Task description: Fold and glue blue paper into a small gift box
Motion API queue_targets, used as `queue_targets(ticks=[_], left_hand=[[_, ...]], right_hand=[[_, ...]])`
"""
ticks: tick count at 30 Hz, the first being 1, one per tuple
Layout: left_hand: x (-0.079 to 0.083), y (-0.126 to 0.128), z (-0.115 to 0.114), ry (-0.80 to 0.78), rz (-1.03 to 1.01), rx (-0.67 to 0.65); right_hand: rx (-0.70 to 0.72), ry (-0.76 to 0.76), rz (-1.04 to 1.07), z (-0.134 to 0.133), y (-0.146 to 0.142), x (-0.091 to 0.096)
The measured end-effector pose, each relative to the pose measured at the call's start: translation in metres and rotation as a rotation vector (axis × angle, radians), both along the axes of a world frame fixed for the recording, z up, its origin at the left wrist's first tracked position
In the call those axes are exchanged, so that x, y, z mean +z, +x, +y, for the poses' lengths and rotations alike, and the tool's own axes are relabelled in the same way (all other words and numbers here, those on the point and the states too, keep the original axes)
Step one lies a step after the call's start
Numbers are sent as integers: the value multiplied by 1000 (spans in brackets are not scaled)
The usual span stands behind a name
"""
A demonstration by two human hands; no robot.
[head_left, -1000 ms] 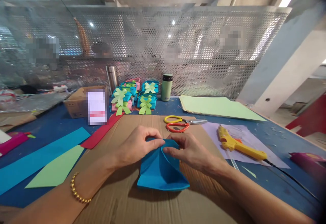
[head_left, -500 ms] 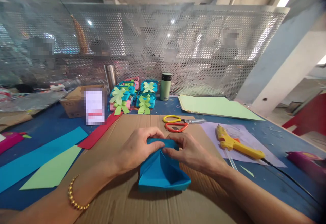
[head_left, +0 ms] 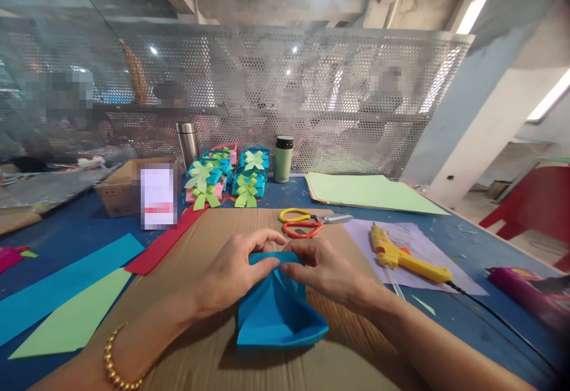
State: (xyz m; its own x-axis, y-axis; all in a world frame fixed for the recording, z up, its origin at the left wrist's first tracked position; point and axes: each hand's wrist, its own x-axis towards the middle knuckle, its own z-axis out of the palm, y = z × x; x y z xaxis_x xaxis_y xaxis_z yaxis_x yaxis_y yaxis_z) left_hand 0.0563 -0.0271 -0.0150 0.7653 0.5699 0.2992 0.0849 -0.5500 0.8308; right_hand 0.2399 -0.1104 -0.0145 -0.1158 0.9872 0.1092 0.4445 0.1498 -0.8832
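A folded piece of blue paper (head_left: 276, 314) lies on a brown cardboard sheet (head_left: 214, 355) in front of me. My left hand (head_left: 234, 272) pinches its far edge from the left, thumb and fingers closed on the paper. My right hand (head_left: 323, 269) pinches the same edge from the right, and the fingertips of both hands nearly meet. A gold bead bracelet (head_left: 113, 364) sits on my left wrist.
Scissors with yellow and red handles (head_left: 303, 225) and a yellow glue gun (head_left: 405, 254) lie beyond and to the right. Blue, green and red paper strips (head_left: 66, 296) lie left. Finished paper boxes (head_left: 227, 174), two flasks, a carton (head_left: 122, 186) and green sheets (head_left: 365, 192) stand by the mesh screen.
Both hands stay pinched on the far edge of the blue paper. The view has tilted slightly, so everything sits a little lower and further left in the picture.
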Motion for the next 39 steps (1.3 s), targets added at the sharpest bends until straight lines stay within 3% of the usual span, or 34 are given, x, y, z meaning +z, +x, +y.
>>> queue_targets(ticks=[5,12,21,25,30,34,39], left_hand=[[4,-1,8,-35,15,58],[4,-1,16,-65,46,70],[-1,3,-1,-36,-24,89],[-5,6,-4,-113,-44,98],[-11,7,-3,-198,-82,10],[-4,2,-3,-334,-102,-46],[6,-7,2,-447,-88,35]], right_hand=[[-81,29,80,3,6,2],[-105,66,91,9,11,-10],[-36,-36,151,4,-4,-10],[-22,-84,189,2,-7,-8],[23,-118,243,-1,-8,-5],[9,-142,286,-4,-7,-5],[-120,-197,332,-3,-4,-2]])
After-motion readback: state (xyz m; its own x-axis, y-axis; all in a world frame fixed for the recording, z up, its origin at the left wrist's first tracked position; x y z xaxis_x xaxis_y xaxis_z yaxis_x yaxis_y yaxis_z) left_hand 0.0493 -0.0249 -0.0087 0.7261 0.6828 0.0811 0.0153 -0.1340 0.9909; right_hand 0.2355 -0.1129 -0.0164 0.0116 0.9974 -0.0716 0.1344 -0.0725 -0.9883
